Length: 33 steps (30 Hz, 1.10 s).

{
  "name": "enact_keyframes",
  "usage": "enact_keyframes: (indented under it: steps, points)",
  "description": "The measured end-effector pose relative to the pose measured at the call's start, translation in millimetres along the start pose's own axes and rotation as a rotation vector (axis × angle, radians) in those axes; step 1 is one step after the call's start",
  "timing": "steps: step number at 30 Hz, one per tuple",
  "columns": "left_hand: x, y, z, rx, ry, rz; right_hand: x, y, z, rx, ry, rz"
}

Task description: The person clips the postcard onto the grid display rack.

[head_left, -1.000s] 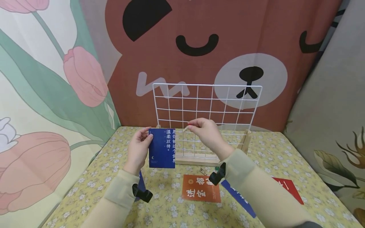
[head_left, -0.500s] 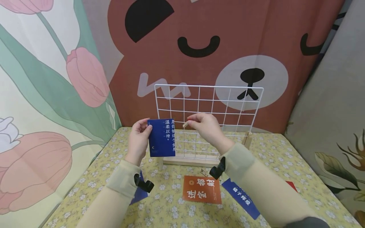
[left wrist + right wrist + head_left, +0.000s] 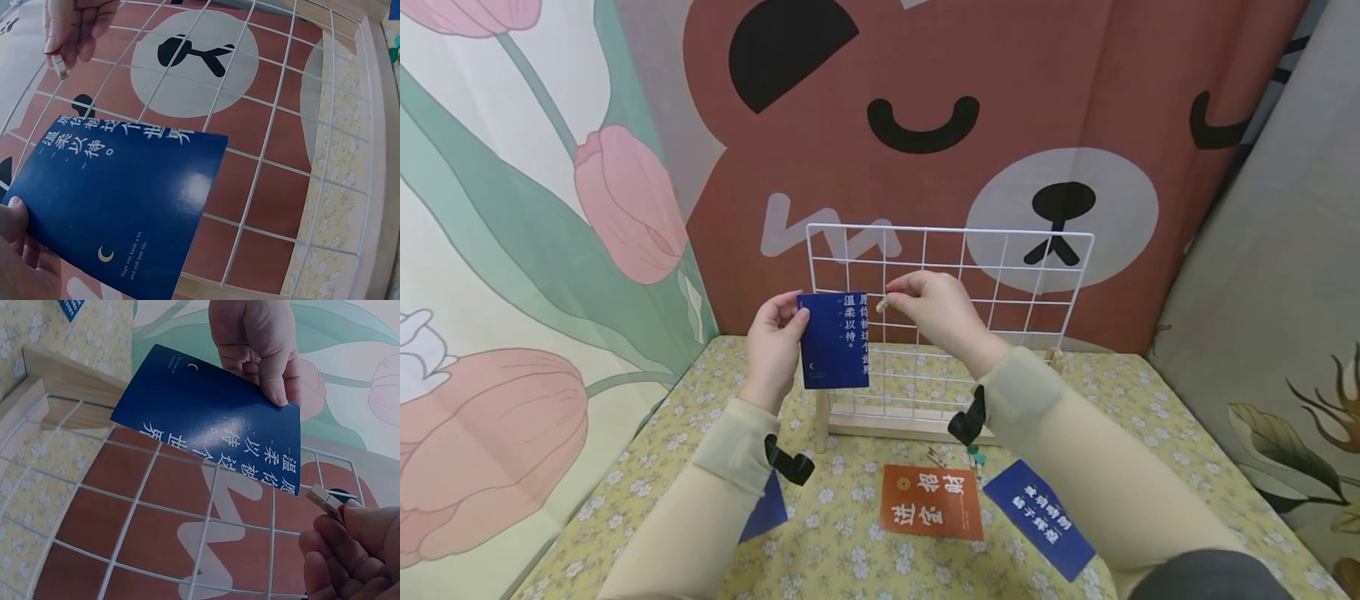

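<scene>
1. Behind the wire grid hangs a brown bear-face cloth [image 3: 917, 192].
2. Beneath the grid spreads the surface [image 3: 625, 500], covered in yellow floral fabric.
3. The white wire grid [image 3: 962, 266] stands upright in a pale wooden stand [image 3: 887, 427].
4. In front of the grid's middle is the right hand [image 3: 940, 310], pinching a small wooden clothespin between thumb and fingers.
5. Near the grid's left edge, the left hand [image 3: 775, 346] grips a blue card by its left side, thumb on the printed face.
6. That blue card [image 3: 835, 342] is held up before the left part of the grid — white characters along its right side, a small moon lower down.
7. On the surface in front of the grid lie an orange card [image 3: 931, 502], a second blue card [image 3: 1040, 521] to its right, and a third blue card [image 3: 766, 512] to its left, partly hidden by a sleeve.
8. Just in front of the grid's stand are small green pieces [image 3: 976, 455].
9. The clothespin [image 3: 325, 501], with a red bit, is before the grid — just beside the held card's upper right corner, apart from it.
</scene>
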State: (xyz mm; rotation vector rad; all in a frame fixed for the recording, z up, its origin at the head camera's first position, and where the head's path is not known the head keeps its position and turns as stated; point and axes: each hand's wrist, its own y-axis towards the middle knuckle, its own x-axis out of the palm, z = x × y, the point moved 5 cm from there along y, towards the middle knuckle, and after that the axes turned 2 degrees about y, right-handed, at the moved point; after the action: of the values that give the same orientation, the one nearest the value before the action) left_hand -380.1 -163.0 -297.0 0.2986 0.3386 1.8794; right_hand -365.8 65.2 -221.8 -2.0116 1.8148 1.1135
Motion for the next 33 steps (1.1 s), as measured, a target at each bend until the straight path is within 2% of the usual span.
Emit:
enact_keyframes:
  steps: [9, 14, 22, 28, 33]
  points:
    - [10.6, 10.8, 7.0, 0.004, -0.026, -0.005, -9, 11.5, -19, -0.018, -0.037, 0.015]
    - [14.1, 15.3, 12.3, 0.021, -0.030, 0.005, -10, 19.3, -29, -0.055, -0.046, 0.016]
    - [20.6, 25.1, 17.6, 0.040, -0.049, 0.021, -11, 31.3, -42, -0.125, -0.109, 0.072]
    - [20.4, 29.4, 17.5, 0.042, -0.062, 0.016, -10, 35.4, -45, -0.114, -0.123, 0.080]
    - [20.8, 30.0, 15.1, 0.024, -0.116, 0.001, -10, 37.0, -47, -0.120, -0.138, 0.077]
